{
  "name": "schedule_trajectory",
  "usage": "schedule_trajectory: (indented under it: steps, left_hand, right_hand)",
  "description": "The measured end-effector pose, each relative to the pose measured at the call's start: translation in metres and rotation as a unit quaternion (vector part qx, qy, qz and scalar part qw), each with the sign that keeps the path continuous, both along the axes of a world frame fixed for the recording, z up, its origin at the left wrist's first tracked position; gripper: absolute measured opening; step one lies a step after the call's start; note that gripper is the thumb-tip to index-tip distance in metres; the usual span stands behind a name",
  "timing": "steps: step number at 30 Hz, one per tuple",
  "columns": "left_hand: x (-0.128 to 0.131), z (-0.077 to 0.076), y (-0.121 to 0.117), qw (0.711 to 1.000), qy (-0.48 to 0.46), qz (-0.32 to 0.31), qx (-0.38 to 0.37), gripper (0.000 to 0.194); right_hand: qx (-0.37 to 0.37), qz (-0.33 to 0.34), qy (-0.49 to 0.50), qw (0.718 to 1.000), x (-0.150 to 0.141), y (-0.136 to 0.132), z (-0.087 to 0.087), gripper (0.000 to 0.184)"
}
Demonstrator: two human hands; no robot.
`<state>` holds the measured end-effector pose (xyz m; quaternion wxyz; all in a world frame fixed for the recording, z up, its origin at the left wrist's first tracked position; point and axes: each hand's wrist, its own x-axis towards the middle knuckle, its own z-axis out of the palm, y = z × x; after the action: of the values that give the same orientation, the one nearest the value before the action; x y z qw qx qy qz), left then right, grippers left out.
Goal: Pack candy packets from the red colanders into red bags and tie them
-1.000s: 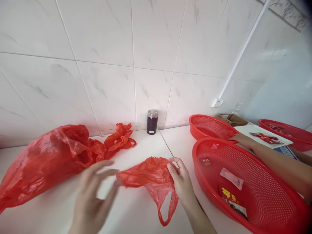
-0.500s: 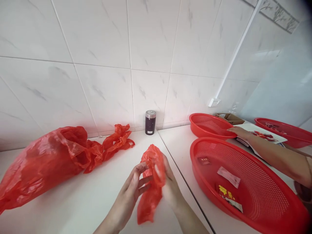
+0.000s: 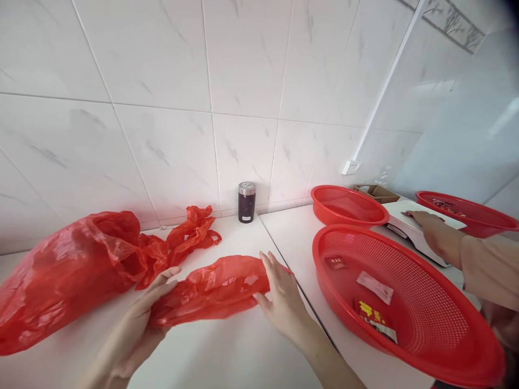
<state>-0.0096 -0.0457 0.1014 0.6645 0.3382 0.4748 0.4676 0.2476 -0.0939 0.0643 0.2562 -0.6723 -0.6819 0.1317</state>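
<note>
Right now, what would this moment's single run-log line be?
left hand: holds loose red bag; right hand: at that bag's right end; left: bulging red bag; back: dark canister; right: nearest red basket with packets

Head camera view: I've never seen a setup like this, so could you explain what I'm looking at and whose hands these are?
There is no machine here. One camera, worn on a person's head, takes every picture, looking forward and down. The two bare hands in front are that person's: the left hand holds one end of a red plastic bag, and the right hand is at its other end; whether it grips is unclear. On the white table, a bulging red bag lies to the left and a dark canister stands near the wall. To the right, a large red basket holds a few small packets. The arm beyond it belongs to someone else.
</note>
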Motion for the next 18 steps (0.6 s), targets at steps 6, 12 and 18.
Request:
schedule_trajectory:
  steps: [6, 12, 18]
  left_hand:
    - [0.002, -0.014, -0.006, 0.843, 0.433, 0.007, 0.319, 0.035]
    - [0.04, -0.028, 0.007, 0.584, 0.61, 0.019, 0.536, 0.023]
    - [0.058, -0.067, 0.048, 0.558, 0.69, -0.1, 0.449, 0.031]
  right_hand:
    - [0.032, 0.046, -0.013, 0.998, 0.014, -0.001, 0.011, 0.077]
    - [0.072, 0.135, -0.004, 0.988, -0.007, -0.006, 0.016, 0.054]
    - [-0.046, 0.228, -0.044, 0.971, -0.016, -0.026, -0.017, 0.051]
